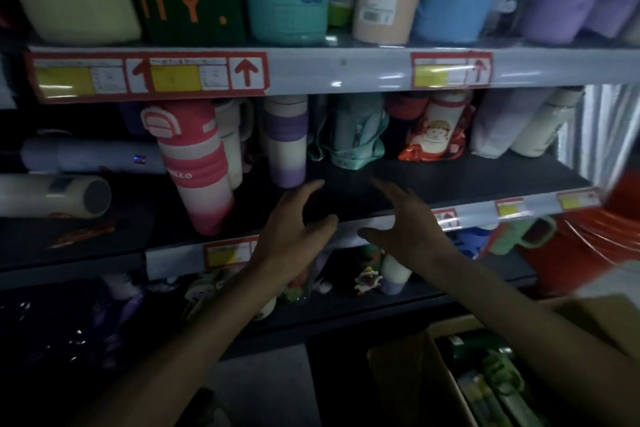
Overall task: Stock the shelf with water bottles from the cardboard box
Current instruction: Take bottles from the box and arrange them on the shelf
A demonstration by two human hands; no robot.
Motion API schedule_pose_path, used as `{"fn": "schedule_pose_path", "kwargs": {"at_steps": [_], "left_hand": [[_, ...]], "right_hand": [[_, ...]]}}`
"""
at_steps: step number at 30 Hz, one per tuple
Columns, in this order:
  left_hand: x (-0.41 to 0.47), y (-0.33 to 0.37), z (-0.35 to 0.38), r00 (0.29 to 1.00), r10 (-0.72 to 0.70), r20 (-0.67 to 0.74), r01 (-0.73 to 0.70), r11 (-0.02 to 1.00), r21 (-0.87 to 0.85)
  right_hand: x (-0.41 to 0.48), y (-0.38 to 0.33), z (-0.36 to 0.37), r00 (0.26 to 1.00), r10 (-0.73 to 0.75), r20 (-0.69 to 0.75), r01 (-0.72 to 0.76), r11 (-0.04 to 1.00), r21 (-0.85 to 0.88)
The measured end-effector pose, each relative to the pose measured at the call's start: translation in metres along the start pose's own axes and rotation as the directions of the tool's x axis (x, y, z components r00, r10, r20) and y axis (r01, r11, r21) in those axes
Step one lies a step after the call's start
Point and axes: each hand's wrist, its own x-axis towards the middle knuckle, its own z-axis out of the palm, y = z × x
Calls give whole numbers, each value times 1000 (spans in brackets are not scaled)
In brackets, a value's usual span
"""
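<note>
My left hand (294,229) and my right hand (408,222) hover side by side at the front edge of the middle shelf (433,180), fingers spread, holding nothing. Between and beyond them the dark shelf board is bare. Behind it stand a purple-and-white bottle (285,139), a teal bottle (353,132) and a red cartoon bottle (438,128). A pink striped bottle (195,163) leans at the left. The cardboard box (436,367) sits at the lower right, with green bottles (491,378) inside.
The top shelf (346,69) carries large bottles and red-framed price tags. Two pale bottles (55,196) lie on their sides at the far left. The lower shelf (346,308) holds small bottles and figures. A red object (588,239) is at the right.
</note>
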Motion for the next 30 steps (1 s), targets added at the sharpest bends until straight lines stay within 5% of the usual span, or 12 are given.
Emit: {"fn": "schedule_pose_path", "kwargs": {"at_steps": [12, 21, 27, 30], "left_hand": [[-61, 53, 103, 908, 274, 316, -351, 911, 218], [-89, 37, 201, 774, 154, 615, -440, 828, 346], [-103, 9, 258, 705, 75, 705, -502, 755, 422], [-107, 8, 297, 651, 25, 758, -546, 709, 445]], "right_hand": [[-149, 107, -89, 933, 333, 137, -289, 919, -267], [-248, 197, -103, 769, 579, 272, -470, 800, -373], [-299, 225, -95, 762, 533, 368, -306, 796, -522], [-312, 231, -90, 680, 562, 471, -298, 799, -522]]}}
